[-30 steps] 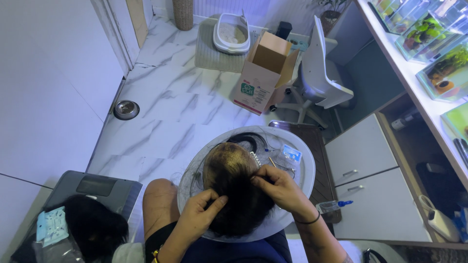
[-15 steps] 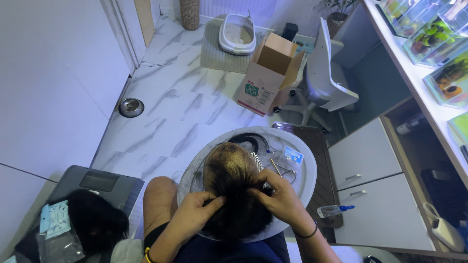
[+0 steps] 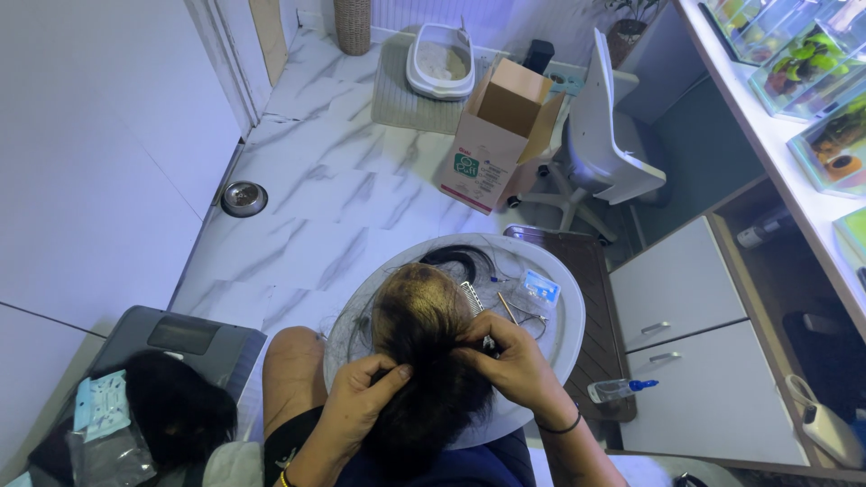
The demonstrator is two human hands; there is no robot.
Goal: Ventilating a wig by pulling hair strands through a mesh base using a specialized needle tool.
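A mannequin head with a dark wig (image 3: 424, 352) rests on a round white table (image 3: 555, 356) in front of me. My left hand (image 3: 361, 406) pinches a lock of the dark hair on the wig's left side. My right hand (image 3: 510, 361) grips hair on the right side, fingers closed around strands and perhaps a small tool I cannot make out. A comb (image 3: 471, 296), thin pins and a small blue packet (image 3: 539, 290) lie on the table just beyond the head. My bare knee (image 3: 289, 370) shows to the left of the table.
A grey case (image 3: 194, 338) with a bundle of dark hair (image 3: 171, 410) sits at lower left. On the marble floor stand an open cardboard box (image 3: 492, 140), a white chair (image 3: 604, 144), a litter tray (image 3: 440, 61) and a metal bowl (image 3: 243, 198). White drawers (image 3: 695, 361) are at the right.
Both hands have shifted slightly lower on the wig and closer together. The view has tilted a little; the table items stay put.
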